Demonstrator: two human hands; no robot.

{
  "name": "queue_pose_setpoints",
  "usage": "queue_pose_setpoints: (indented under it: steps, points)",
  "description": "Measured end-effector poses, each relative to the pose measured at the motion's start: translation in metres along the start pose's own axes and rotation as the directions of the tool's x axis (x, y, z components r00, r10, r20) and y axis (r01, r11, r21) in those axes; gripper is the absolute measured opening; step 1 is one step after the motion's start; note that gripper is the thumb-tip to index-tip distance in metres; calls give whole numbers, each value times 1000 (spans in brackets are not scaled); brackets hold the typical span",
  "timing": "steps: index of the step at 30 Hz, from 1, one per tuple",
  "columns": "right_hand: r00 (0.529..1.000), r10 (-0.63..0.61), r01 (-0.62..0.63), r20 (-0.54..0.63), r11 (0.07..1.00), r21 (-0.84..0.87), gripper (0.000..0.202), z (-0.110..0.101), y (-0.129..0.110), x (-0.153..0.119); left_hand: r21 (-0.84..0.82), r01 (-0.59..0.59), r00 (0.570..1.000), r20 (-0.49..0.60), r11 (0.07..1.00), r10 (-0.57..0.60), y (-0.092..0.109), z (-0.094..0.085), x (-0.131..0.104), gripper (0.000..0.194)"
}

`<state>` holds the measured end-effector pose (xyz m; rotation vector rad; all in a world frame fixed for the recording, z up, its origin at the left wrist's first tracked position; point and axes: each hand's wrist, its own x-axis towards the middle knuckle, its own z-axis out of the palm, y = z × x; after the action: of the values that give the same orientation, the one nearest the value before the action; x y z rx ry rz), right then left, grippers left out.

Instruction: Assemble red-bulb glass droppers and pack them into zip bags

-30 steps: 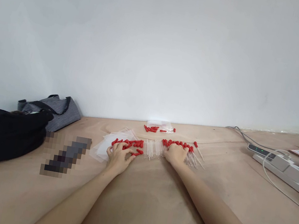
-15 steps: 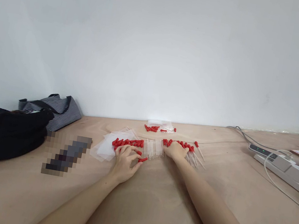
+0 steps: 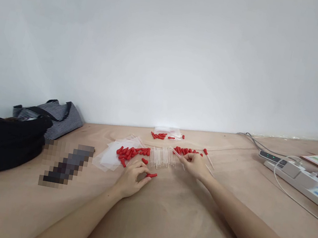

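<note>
My left hand (image 3: 131,178) pinches a red rubber bulb (image 3: 152,175) just above the table, its narrow end pointing right. Between the fingers of my right hand (image 3: 194,163) is a thin clear tube (image 3: 176,153), slanting up to the left. A row of clear tubes (image 3: 162,158) lies between the hands. Loose red bulbs (image 3: 128,153) are heaped on clear plastic sheets (image 3: 110,153), and one lone bulb (image 3: 144,161) lies near my left fingers. Droppers with red bulbs (image 3: 184,151) lie behind my right hand, which partly covers them.
More red bulbs (image 3: 158,135) and a plastic bag (image 3: 167,130) lie near the wall. At the left are a striped bag (image 3: 63,118), a black bag (image 3: 12,146) and a blurred dark object (image 3: 69,164). A power strip (image 3: 301,183) with cables is at the right.
My left hand has drawn slightly nearer, away from the heap, with a bulb in its fingers. My right hand has moved slightly right and lifted a tube. The view has shifted a little.
</note>
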<state>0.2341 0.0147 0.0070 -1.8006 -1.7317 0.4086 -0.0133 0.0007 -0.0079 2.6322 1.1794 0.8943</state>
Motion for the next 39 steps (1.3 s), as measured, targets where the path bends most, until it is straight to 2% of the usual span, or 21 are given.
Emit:
queue_pose_setpoints:
  steps: [3,6,9,11,14,16,19,22,25,28,39]
  points:
    - [962,-272,272,25,962,8,31,-4,17,-25,-90,27,997,75,996,-21,7,0,-1,11]
    - [923,-380,382,64,924,-27,27,-4,30,-44,-138,21,993,114,990,-5,14,-1,-1,9]
    - [916,-389,395,93,917,-48,23,-2,34,-51,-147,0,992,126,989,19,18,-3,-2,6]
    - [925,-370,375,83,925,-55,19,-1,33,-51,-147,-2,993,114,989,19,19,-2,-3,11]
    - [925,-374,378,68,924,-58,30,3,27,-49,-141,28,993,118,990,-12,20,1,-3,22]
    - [920,-383,389,78,919,-68,32,7,23,-47,-128,56,990,136,990,-38,20,5,-3,21]
    - [924,-371,378,88,923,-75,19,15,18,-46,-117,76,990,123,990,-61,22,10,-2,16]
    - [926,-375,377,42,923,-72,14,22,14,-47,-105,75,992,104,992,-64,25,12,0,15]
    - [911,-411,407,-44,910,-73,13,24,12,-50,-66,111,990,99,992,-104,27,12,-1,12]
    - [893,-443,441,-83,896,-45,14,24,9,-55,-39,162,982,100,986,-157,26,12,-1,10]
    - [846,-532,530,-35,847,-45,15,25,-1,-63,-113,220,970,128,969,-206,28,13,0,15]
